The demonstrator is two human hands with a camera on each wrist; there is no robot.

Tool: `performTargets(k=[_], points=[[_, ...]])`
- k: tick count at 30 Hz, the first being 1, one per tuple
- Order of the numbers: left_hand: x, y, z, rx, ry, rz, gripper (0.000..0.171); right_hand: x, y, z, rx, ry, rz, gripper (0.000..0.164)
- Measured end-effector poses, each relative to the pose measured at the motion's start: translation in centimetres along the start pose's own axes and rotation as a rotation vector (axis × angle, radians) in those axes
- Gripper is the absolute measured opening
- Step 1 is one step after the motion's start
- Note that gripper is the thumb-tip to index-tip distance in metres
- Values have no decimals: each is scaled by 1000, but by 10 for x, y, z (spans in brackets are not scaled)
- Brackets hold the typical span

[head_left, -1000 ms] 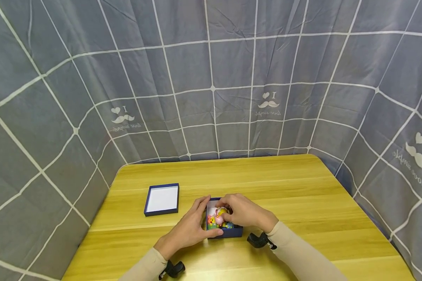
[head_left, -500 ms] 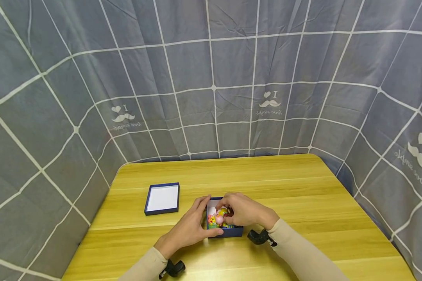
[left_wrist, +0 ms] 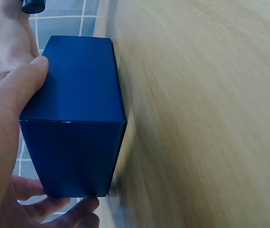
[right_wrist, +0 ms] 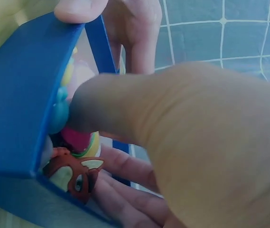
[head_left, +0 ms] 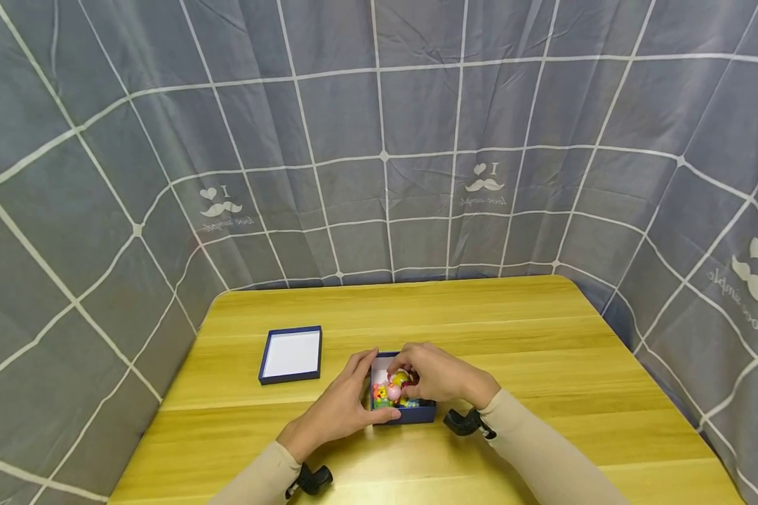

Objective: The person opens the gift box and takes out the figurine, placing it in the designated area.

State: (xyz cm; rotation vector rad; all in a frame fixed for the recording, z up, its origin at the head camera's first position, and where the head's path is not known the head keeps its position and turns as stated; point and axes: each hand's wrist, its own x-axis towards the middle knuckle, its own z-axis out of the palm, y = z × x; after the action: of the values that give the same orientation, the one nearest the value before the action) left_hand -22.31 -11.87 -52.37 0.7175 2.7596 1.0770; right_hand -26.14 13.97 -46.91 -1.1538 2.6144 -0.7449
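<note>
My left hand (head_left: 337, 410) grips a small blue box (head_left: 410, 416) on the table, thumb on its near wall and fingers at its far side. Several small toy figurines (head_left: 382, 394) lie inside, among them a yellow-and-pink one at the left. Reaching into the box from the right, my right hand (head_left: 445, 376) has thumb and fingers curled round a colourful toy figurine (right_wrist: 78, 137) with red, green and yellow parts; the hand hides much of it. A brown animal-faced figurine (right_wrist: 80, 178) and a teal one (right_wrist: 59, 114) show beside my thumb in the right wrist view.
The box's blue lid (head_left: 292, 354) lies to the left with its white inside up. A wooden table (head_left: 512, 315) carries everything, and a grey checked curtain (head_left: 417, 182) encloses its back and sides. A black camera mount (head_left: 469, 423) sits on each wrist.
Both hands stay nearly where they were. Under my right fingers the toys have shifted slightly, and a dark red part now shows by the thumb.
</note>
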Motion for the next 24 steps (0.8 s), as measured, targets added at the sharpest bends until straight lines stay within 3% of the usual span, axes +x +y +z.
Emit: performTargets(k=[11,24], points=[[-1,-1,1,2,-2,-6,125,0,6,4,43,25,19,43],[-1,0,1,-11,1,-7,125,-4,6,0,68,57,6,42]])
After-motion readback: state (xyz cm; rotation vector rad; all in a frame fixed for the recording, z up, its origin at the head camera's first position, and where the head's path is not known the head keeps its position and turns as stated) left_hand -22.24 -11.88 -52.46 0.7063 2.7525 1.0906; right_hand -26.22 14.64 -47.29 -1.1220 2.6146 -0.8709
